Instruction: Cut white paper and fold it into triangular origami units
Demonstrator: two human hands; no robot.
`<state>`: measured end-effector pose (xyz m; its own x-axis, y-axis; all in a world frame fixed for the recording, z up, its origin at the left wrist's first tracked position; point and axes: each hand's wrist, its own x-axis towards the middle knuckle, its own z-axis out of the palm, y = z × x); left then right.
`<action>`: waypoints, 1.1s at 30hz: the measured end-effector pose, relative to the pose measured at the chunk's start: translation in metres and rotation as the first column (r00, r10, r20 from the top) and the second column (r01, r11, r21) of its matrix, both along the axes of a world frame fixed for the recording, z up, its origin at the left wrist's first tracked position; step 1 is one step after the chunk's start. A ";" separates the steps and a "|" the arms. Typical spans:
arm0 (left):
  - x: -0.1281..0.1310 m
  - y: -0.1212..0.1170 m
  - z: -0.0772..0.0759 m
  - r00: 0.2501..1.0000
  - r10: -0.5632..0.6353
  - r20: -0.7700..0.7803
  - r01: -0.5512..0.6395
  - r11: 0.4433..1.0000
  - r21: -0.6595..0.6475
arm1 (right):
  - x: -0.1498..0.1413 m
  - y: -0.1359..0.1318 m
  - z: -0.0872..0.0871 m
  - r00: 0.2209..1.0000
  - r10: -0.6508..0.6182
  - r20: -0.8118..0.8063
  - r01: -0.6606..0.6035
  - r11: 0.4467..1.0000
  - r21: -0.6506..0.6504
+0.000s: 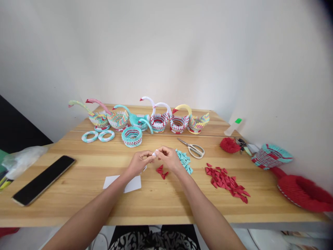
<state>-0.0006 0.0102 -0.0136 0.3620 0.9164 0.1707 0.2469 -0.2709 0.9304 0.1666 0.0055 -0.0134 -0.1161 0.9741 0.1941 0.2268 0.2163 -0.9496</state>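
My left hand (138, 161) and my right hand (169, 158) meet over the middle of the wooden table (166, 205), both pinching a small white folded paper piece (155, 153) between their fingertips. White paper sheets (122, 182) lie under my left wrist. A few red folded triangles (161, 171) sit just below my hands. A pile of teal folded triangles (184, 160) lies right of my right hand.
A row of paper swan baskets (145, 119) lines the far edge, with a teal ring basket (132, 136) and two flat rings (98, 136) in front. Scissors (193, 148), a red triangle pile (227, 180), a phone (43, 179), and red and teal models (286, 170) at right.
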 end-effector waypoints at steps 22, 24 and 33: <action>-0.003 -0.003 0.004 0.935 0.214 -0.281 0.073 0.661 0.747 | 0.000 -0.002 0.006 0.996 -0.011 -0.092 0.002 0.995 -0.100; -0.004 -0.002 0.004 0.933 0.215 -0.289 0.079 0.659 0.748 | 0.000 -0.002 0.007 0.997 0.000 -0.076 -0.007 0.996 -0.090; -0.004 -0.003 0.005 0.934 0.209 -0.288 0.058 0.709 0.703 | 0.002 -0.001 0.003 0.998 0.068 -0.006 -0.068 0.998 -0.002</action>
